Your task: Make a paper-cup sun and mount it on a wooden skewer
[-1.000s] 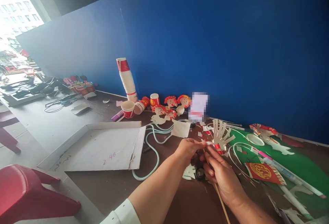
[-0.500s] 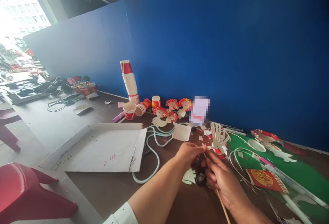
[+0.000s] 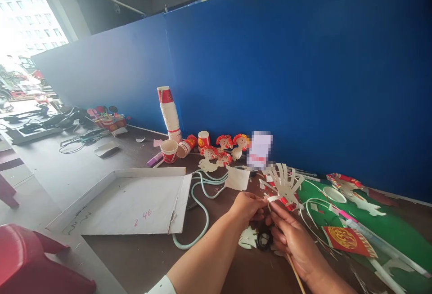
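Observation:
In front of me is a cut paper cup [image 3: 286, 188], its white strips fanned upward and a red printed band near my fingers. The fingers of my left hand [image 3: 248, 207] are pinched at one curled white paper strip [image 3: 274, 198] of it. My right hand [image 3: 290, 233] is closed around a thin wooden stick [image 3: 296, 276], which slants down toward the bottom edge, and its fingertips touch the cup's lower part. Just below the hands lie a black ring-shaped roll [image 3: 263, 241], partly hidden, and a white paper cutout [image 3: 248, 238].
A shallow white tray [image 3: 145, 202] lies left, beside pale cable loops [image 3: 202, 215]. Behind stand stacked paper cups [image 3: 170, 116] and paper figures with red fringes [image 3: 222, 143]. At right, a green mat [image 3: 398, 226] carries a red paper piece [image 3: 349, 241]. A blue partition [image 3: 270, 69] rises behind.
The cup's strips are spread wider, and the strip at my left fingers now shows curled. Both hands stay close together. The view has tilted slightly upward.

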The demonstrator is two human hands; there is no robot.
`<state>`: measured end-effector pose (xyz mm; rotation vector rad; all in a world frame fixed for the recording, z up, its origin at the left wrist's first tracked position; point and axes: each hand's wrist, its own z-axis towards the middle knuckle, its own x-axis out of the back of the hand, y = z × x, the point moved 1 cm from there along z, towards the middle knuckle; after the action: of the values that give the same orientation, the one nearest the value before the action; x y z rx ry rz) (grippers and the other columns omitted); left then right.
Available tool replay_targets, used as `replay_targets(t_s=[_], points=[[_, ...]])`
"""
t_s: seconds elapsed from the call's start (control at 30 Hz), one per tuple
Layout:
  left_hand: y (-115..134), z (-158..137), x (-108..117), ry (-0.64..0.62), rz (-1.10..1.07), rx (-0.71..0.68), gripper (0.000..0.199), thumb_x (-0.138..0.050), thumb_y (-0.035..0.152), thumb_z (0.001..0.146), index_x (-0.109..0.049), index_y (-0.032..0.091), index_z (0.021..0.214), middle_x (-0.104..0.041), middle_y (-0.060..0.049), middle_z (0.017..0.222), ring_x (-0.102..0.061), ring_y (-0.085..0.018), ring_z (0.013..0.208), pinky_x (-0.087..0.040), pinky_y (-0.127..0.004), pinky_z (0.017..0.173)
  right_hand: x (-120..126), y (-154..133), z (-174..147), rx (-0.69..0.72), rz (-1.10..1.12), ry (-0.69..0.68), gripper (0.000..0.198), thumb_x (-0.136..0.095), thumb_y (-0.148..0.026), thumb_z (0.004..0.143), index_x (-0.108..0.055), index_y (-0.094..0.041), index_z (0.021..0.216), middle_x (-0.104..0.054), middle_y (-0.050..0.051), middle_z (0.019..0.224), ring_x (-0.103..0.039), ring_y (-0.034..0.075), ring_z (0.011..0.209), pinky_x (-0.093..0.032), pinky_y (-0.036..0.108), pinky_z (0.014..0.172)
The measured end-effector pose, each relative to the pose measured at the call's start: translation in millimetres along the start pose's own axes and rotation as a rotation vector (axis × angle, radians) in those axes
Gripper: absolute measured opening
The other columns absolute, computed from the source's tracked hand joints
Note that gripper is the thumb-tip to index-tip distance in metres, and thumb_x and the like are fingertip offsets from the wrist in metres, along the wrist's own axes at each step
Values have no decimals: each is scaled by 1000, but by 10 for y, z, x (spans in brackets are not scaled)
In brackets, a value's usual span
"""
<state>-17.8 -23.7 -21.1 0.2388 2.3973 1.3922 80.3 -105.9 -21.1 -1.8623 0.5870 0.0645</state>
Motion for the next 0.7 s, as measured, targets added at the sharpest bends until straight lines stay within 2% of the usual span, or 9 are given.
replay_targets(t_s=[0.2,0.33,0.43,0.6,0.7], points=[[58,-68,-2,-4,-7,27,26,-75,32,68,-62,11,75,-51,3,52,-45,-5,46,-43,-20,49,-14,10,5,37,-76,15,66,-70,-38,67,-52,-22,128,-49,-8,55,-24,1,36,-12,15,37],[84,-109,-8,-73,-43,28,24,-72,31,72,-67,9,79,-55,0,57,-48,-5,47,-43,-17,50,12,53,24,40,-197,38,68,-64,-43,72,-47,-22,135,-37,-10,47,-25,5,36,-14,18,38],[80,-113,-16,-118,-80,12,20,-69,28,76,-66,8,75,-55,0,57,-49,-5,45,-43,-18,49,55,104,68,75,-341,41,69,-58,-47,76,-45,-22,138,-33,-9,43,-26,8,36,-18,22,38],[50,-63,-34,-109,-72,12,15,-62,20,80,-65,8,72,-56,-1,58,-49,-5,41,-43,-19,49,104,125,137,207,-607,83,65,-50,-49,80,-50,-16,136,-48,-3,48,-37,14,38,-29,28,38],[27,-28,-49,-95,-58,2,15,-61,21,81,-66,9,72,-54,1,54,-47,-6,39,-41,-20,46,107,95,139,259,-658,102,60,-51,-48,79,-57,-17,130,-58,1,53,-45,17,42,-33,30,39]])
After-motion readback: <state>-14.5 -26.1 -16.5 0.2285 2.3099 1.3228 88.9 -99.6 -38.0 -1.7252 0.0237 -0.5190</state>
